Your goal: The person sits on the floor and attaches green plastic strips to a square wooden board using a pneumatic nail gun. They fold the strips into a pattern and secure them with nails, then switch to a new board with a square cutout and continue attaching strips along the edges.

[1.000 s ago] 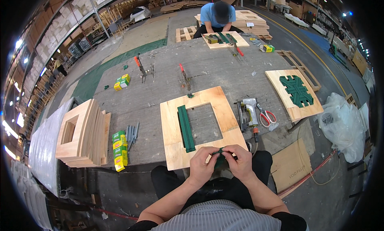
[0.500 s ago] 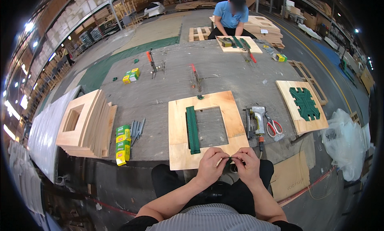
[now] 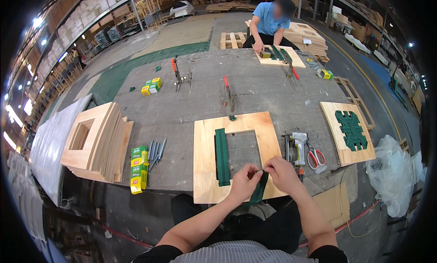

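Note:
Over the near right part of a square wooden frame (image 3: 205, 153), my left hand (image 3: 245, 181) and my right hand (image 3: 281, 173) pinch the upper end of a dark green webbing strap (image 3: 259, 190). The strap hangs down from my fingers toward my lap. Another green strap (image 3: 221, 157), doubled lengthwise, lies along the left side of the frame's square opening. Just right of the frame are a silver staple gun (image 3: 299, 148) and red-handled scissors (image 3: 315, 158). A red-handled clamp (image 3: 228, 92) stands at the frame's far edge.
At left are stacked wooden frames (image 3: 88, 137), green-yellow boxes (image 3: 139, 169) and loose staple strips (image 3: 157, 151). A frame with woven green straps (image 3: 351, 130) lies at right. Across the table (image 3: 191, 103) another person (image 3: 271, 24) handles a similar frame. Clear plastic sheeting (image 3: 393, 176) hangs at lower right.
Both my hands have risen and moved forward over the frame, bringing more of the strap into view. The view has shifted slightly. The other person's hands have moved apart.

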`<action>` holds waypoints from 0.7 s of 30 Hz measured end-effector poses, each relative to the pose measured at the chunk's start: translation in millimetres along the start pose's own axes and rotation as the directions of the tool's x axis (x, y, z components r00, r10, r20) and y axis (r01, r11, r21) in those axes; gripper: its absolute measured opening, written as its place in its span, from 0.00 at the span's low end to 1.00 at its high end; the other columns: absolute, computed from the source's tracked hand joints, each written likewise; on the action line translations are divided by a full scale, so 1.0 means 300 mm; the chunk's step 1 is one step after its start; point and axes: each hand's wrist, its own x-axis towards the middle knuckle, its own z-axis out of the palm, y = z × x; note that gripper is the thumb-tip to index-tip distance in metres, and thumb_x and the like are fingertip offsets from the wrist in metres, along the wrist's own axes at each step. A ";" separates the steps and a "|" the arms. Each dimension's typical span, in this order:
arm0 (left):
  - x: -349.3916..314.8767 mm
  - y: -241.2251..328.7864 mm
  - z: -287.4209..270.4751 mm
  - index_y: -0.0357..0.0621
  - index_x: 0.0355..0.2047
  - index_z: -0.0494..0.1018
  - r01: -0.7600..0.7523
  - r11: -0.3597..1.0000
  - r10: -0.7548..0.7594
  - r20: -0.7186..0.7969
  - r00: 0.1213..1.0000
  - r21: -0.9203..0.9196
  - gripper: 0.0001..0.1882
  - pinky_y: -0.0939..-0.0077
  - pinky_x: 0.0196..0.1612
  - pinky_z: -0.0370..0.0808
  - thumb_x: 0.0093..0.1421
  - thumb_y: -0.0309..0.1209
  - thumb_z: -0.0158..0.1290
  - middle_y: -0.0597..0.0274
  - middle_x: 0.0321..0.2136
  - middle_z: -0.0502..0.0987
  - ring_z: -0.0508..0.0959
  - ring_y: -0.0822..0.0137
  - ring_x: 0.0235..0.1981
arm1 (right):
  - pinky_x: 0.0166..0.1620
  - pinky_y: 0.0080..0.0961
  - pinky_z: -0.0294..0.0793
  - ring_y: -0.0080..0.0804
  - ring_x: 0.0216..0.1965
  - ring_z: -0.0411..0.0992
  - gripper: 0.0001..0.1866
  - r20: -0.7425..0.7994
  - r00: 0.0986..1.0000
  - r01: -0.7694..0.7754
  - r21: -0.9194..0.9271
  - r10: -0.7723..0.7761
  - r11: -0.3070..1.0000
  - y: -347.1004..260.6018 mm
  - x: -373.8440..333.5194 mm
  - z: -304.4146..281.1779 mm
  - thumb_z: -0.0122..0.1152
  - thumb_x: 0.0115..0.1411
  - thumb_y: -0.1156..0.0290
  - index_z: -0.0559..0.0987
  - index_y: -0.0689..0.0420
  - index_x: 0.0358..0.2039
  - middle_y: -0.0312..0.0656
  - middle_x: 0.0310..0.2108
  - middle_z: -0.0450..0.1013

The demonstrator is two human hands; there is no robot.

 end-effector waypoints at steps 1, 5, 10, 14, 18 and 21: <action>0.047 -0.032 -0.001 0.37 0.44 0.76 0.035 0.999 -0.035 -0.017 0.999 -0.023 0.10 0.74 0.37 0.76 0.66 0.28 0.61 0.63 0.31 0.78 0.76 0.74 0.31 | 0.43 0.43 0.76 0.53 0.39 0.77 0.06 0.051 0.999 -0.014 0.026 0.013 1.000 0.041 0.059 0.006 0.64 0.61 0.73 0.79 0.61 0.37 0.50 0.34 0.76; 0.224 -0.157 0.003 0.37 0.48 0.75 0.041 0.989 -0.019 -0.151 0.988 0.141 0.14 0.71 0.38 0.78 0.66 0.30 0.60 0.60 0.31 0.80 0.79 0.68 0.31 | 0.43 0.38 0.77 0.47 0.37 0.79 0.07 0.207 0.964 -0.190 0.085 0.169 0.978 0.261 0.299 0.098 0.65 0.62 0.71 0.81 0.62 0.37 0.50 0.33 0.79; 0.336 -0.163 -0.008 0.38 0.56 0.73 -0.026 0.881 0.093 -0.119 0.989 0.472 0.20 0.58 0.55 0.75 0.65 0.28 0.58 0.46 0.49 0.80 0.79 0.48 0.50 | 0.49 0.41 0.78 0.51 0.43 0.80 0.09 0.216 0.924 -0.306 -0.077 0.315 0.949 0.466 0.508 0.191 0.66 0.62 0.69 0.85 0.61 0.38 0.53 0.38 0.80; 0.409 -0.226 -0.045 0.38 0.60 0.72 -0.224 0.754 0.341 -0.078 0.937 0.617 0.22 0.49 0.68 0.65 0.65 0.27 0.56 0.46 0.61 0.73 0.67 0.39 0.65 | 0.52 0.42 0.76 0.51 0.46 0.78 0.09 0.184 0.943 -0.243 -0.187 0.277 0.952 0.472 0.646 0.256 0.67 0.61 0.68 0.86 0.60 0.37 0.53 0.41 0.78; 0.497 -0.256 -0.040 0.39 0.63 0.70 -0.235 0.619 0.361 -0.005 0.933 0.749 0.24 0.41 0.72 0.56 0.68 0.30 0.52 0.51 0.67 0.68 0.60 0.35 0.70 | 0.54 0.42 0.76 0.51 0.47 0.77 0.08 0.194 0.932 -0.263 -0.216 0.305 0.940 0.501 0.702 0.264 0.68 0.61 0.69 0.86 0.59 0.37 0.53 0.42 0.77; 0.538 -0.274 -0.038 0.41 0.66 0.69 -0.213 0.564 0.318 0.028 0.948 0.798 0.25 0.39 0.74 0.52 0.70 0.33 0.50 0.55 0.70 0.65 0.56 0.36 0.72 | 0.51 0.42 0.77 0.52 0.46 0.78 0.08 0.170 0.937 -0.269 -0.206 0.305 0.941 0.521 0.720 0.274 0.68 0.61 0.68 0.86 0.59 0.37 0.54 0.42 0.78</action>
